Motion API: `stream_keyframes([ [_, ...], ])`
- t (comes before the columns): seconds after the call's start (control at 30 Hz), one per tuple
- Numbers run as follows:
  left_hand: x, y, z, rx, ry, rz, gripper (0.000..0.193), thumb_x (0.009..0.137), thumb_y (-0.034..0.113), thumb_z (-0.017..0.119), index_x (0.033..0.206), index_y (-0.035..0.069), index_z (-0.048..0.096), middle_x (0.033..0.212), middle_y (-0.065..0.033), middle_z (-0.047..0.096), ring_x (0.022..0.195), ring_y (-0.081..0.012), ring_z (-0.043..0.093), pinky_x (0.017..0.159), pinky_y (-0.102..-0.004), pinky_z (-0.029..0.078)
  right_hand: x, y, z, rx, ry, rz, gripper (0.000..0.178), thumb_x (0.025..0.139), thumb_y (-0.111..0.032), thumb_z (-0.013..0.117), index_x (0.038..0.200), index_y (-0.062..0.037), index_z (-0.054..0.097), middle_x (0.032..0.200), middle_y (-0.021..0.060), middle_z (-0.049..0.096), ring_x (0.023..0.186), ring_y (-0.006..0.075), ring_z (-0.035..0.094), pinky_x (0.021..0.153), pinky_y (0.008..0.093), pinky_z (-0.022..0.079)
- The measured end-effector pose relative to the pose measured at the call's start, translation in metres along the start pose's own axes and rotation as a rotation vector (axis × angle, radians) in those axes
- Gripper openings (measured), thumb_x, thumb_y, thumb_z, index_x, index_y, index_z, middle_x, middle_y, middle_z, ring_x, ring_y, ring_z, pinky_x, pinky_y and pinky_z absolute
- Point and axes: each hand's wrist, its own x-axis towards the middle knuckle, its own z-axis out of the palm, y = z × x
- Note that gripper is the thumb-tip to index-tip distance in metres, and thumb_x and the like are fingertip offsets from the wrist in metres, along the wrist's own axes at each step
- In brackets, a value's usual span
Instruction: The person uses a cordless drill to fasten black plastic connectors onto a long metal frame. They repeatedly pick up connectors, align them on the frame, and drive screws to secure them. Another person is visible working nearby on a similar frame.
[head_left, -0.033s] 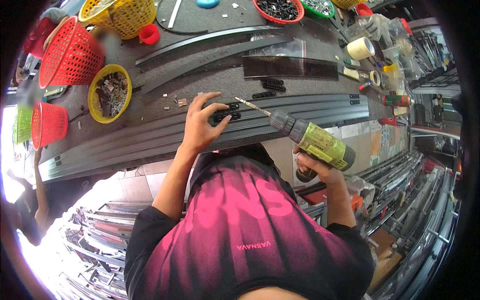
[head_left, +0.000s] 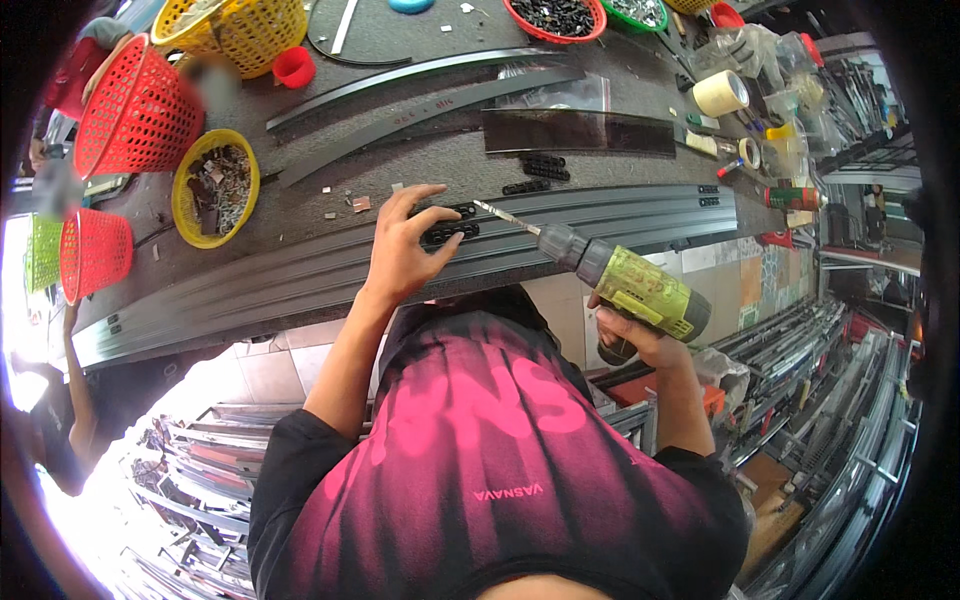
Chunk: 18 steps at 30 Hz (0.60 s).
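My right hand [head_left: 632, 337] grips a yellow-green cordless drill [head_left: 645, 290] by its handle. Its long drill bit [head_left: 508, 216] points left, the tip close beside small black ribbed plastic pieces [head_left: 440, 234] on the long grey metal profiles [head_left: 590, 222]. Over those pieces is my left hand [head_left: 408, 245], thumb and index finger closed around them and the other fingers curled above. Part of the pieces is hidden behind the fingers. Just beyond the profiles lie more black ribbed pieces [head_left: 545, 168] on the dark bench. Another pair of black pieces [head_left: 708, 196] sits at the profiles' right end.
A yellow basket [head_left: 252, 205] of small parts and red baskets [head_left: 100, 245] stand at the left. Beyond the profiles lie a dark flat strip [head_left: 580, 133] and curved-looking metal bars [head_left: 400, 125]. Tape rolls [head_left: 720, 94] are at the right. Another person's arm [head_left: 76, 385] shows at far left.
The drill bit's tip has shifted slightly down and to the right. My left hand stays in place at the black pieces.
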Motion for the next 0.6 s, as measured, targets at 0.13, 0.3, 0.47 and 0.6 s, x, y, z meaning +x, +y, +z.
stream_keyframes([
  [0.13,-0.002,-0.01,0.01,0.019,-0.042,0.049,0.023,0.084,0.018,0.094,0.106,0.016,0.088,0.142,-0.0069,0.08,0.142,-0.0339,0.066,0.123,-0.0542,0.043,-0.004,0.01,-0.003,-0.331,0.083,-0.068,0.023,0.109,-0.016,0.085,0.128,-0.0065,0.077,0.09,-0.0026,0.071,0.077,0.0069,0.066,0.07,0.0273,0.054],
  [0.3,-0.002,-0.016,0.011,0.064,-0.046,0.053,0.021,0.083,0.018,0.095,0.104,0.016,0.091,0.135,-0.003,0.083,0.14,-0.0319,0.068,0.123,-0.053,0.043,-0.001,0.024,0.003,-0.31,0.036,-0.128,0.026,0.108,-0.013,0.087,0.132,-0.006,0.079,0.107,-0.0003,0.079,0.093,0.0103,0.073,0.081,0.0318,0.059],
  [0.47,-0.002,-0.017,0.014,0.041,-0.059,0.011,0.022,0.083,0.018,0.097,0.105,0.016,0.093,0.134,-0.0032,0.085,0.137,-0.0307,0.069,0.122,-0.0506,0.044,0.006,0.028,0.007,-0.373,0.023,-0.167,0.033,0.106,-0.014,0.088,0.137,-0.0056,0.079,0.121,0.0031,0.082,0.11,0.0157,0.076,0.096,0.0357,0.061],
  [0.6,-0.002,-0.016,0.012,0.049,-0.075,-0.018,0.02,0.083,0.019,0.097,0.103,0.016,0.093,0.131,-0.0016,0.085,0.12,-0.0285,0.07,0.118,-0.0484,0.046,0.011,0.028,0.009,-0.472,0.026,-0.169,0.031,0.104,-0.016,0.089,0.132,-0.0051,0.082,0.121,0.008,0.086,0.112,0.0219,0.082,0.098,0.038,0.062],
])
